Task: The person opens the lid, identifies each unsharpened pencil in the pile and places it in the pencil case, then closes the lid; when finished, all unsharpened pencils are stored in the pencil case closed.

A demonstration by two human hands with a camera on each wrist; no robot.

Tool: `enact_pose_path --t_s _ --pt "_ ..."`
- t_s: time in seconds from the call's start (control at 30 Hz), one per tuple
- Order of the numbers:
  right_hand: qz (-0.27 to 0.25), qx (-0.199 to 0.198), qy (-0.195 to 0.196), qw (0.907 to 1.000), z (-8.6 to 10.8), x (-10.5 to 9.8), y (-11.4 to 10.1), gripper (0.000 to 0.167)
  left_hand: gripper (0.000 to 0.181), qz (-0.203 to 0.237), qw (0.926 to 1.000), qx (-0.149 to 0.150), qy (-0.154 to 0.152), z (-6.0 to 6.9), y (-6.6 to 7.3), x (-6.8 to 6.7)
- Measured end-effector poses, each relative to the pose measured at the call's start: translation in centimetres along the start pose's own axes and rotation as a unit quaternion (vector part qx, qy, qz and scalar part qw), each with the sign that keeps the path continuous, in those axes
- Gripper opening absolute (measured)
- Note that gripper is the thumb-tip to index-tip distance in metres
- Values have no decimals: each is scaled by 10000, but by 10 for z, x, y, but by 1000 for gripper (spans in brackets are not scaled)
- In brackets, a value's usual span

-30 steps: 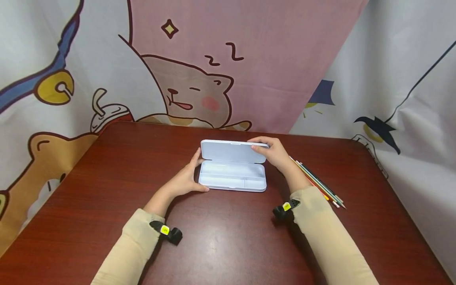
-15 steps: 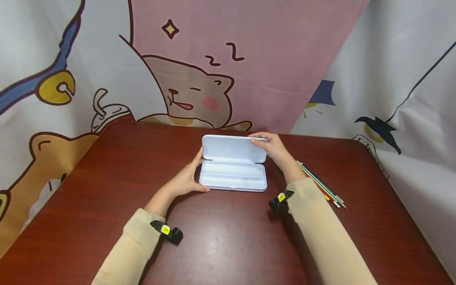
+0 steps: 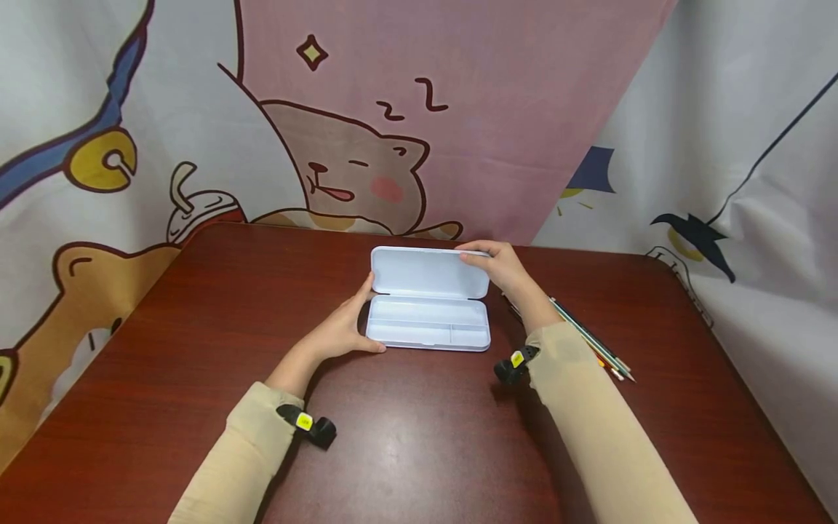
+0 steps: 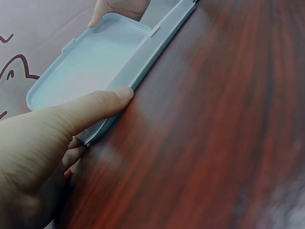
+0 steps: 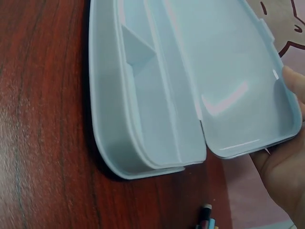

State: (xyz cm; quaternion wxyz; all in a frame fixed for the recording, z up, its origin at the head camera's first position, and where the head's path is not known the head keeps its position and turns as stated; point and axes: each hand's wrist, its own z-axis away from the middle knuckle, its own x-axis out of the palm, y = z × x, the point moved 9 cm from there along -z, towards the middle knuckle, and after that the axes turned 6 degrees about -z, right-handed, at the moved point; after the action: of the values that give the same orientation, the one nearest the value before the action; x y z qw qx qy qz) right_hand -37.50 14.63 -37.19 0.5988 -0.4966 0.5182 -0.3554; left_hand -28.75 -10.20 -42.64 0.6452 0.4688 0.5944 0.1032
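The open pencil case (image 3: 425,313) lay on the counter (image 3: 406,437), its long axis running left to right, its lid (image 3: 425,273) raised along the far side. The left hand (image 3: 337,331) gripped the left end, thumb at the near corner; the right hand (image 3: 500,271) pinched the lid's upper right corner. Only the head view showed a sharpened tip among the pencils (image 3: 592,340).

Cream and black, with a flash of yellow

The left sleeve (image 3: 225,462) and right sleeve (image 3: 602,415) are plain cream cloth, lightly creased, ending in loose cuffs (image 3: 258,409). Each carries a black strap (image 3: 286,413), a bright yellow label (image 3: 304,421) with marking too small to read, and a rounded black block (image 3: 324,433). Left hand (image 3: 337,331) and right hand (image 3: 503,271) are bare.
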Motion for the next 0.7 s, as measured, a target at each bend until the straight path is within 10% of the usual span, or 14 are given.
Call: enact_pose_path --t_s 0.7 --pt "558 -609 937 9922 60 -52 -35 38 133 -92 10000 -30 -17 0 1 0"
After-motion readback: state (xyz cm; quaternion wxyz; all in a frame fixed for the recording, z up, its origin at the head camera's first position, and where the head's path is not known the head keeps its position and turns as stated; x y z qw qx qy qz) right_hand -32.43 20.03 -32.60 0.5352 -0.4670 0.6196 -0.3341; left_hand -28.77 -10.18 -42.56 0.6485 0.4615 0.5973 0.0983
